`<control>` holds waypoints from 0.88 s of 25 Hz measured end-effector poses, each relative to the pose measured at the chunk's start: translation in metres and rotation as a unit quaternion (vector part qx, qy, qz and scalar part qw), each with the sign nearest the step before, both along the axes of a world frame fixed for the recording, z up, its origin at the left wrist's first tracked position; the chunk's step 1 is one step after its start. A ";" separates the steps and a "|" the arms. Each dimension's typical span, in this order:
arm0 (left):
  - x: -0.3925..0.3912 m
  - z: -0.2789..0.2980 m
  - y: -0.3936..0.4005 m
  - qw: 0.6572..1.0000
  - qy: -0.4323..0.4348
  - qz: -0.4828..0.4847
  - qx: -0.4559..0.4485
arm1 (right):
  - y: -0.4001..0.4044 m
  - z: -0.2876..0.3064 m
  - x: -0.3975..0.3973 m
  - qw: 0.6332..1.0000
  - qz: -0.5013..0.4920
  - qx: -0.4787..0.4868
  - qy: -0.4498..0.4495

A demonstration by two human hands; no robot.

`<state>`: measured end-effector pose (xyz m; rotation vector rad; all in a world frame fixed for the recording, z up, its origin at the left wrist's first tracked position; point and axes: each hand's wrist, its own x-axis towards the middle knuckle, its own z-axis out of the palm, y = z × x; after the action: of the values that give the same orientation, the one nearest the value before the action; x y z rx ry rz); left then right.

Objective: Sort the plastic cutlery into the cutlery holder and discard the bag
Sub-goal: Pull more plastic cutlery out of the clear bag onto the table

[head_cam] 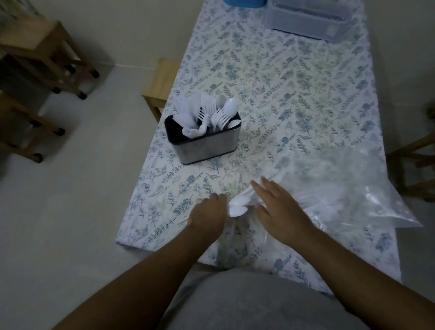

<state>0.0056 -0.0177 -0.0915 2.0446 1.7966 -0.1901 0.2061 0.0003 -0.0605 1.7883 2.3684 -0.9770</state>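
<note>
A grey metal cutlery holder (207,147) with a black rim stands on the table, holding several white plastic forks and spoons. Nearer me, my left hand (208,215) has its fingers curled round a bunch of white plastic spoons (238,206). My right hand (280,208) lies just right of them with straight fingers, over the mouth of a clear plastic bag (367,200). The bag sprawls to the right and holds more white cutlery, blurred through the plastic.
The table (294,89) wears a floral cloth. A clear lidded box (308,17) and a blue object (244,2) sit at the far end. A wooden stool (160,87) stands at the left edge, wooden chairs (42,54) further left, another at right (414,165).
</note>
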 end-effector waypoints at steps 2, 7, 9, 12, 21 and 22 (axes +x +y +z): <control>-0.023 -0.007 -0.011 0.999 0.001 0.053 0.004 | 0.004 -0.005 0.007 0.998 -0.046 -0.024 0.020; -0.046 -0.005 -0.016 0.983 -0.007 0.162 0.084 | 0.006 -0.007 0.010 0.996 -0.070 -0.033 0.041; -0.044 -0.005 -0.007 0.975 -0.022 0.198 0.101 | 0.006 -0.005 0.010 0.994 -0.096 -0.012 0.052; -0.030 -0.007 0.011 0.961 -0.093 0.243 0.095 | 0.004 0.000 0.012 0.989 -0.125 0.079 0.016; 0.012 -0.009 -0.006 0.969 -0.179 0.003 0.169 | -0.006 0.014 0.022 0.976 -0.211 0.026 0.051; 0.019 -0.011 -0.005 0.970 -0.179 -0.027 0.162 | -0.008 0.015 0.022 0.975 -0.215 0.018 0.060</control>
<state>0.0248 -0.0224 -0.1025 2.1720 1.6260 0.4609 0.2284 -0.0077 -0.0450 2.3842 2.1101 -1.1095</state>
